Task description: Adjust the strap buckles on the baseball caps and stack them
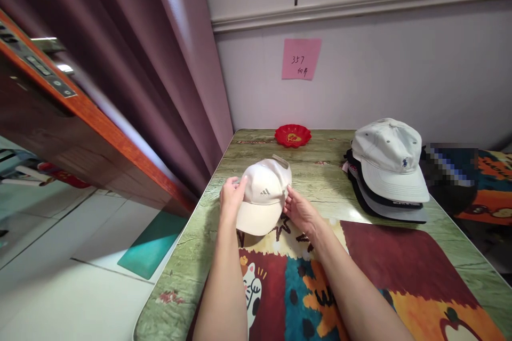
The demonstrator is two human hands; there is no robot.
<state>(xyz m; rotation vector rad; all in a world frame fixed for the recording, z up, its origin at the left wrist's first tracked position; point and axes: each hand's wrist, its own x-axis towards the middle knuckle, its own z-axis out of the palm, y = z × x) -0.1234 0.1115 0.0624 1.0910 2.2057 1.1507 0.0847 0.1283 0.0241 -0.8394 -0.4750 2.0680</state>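
A cream cap (262, 186) with a small striped logo is upright near the middle of the table, its brim towards me. My left hand (232, 195) grips the cap's left side, thumb on the crown. On the other side, my right hand (299, 210) pinches the cap's lower right edge, some of its fingers partly hidden behind the cap. The strap at the back of the cap sticks up a little. Farther right, a white cap (390, 149) with a small dark blue logo tops a stack of darker caps (408, 213).
Behind the cream cap, a red scalloped dish (293, 136) sits on the green wood-patterned table (172, 277). A colourful patterned cloth (396, 256) covers the near part. A pink note (301, 59) is on the wall. Curtain and an orange-edged door stand at the left.
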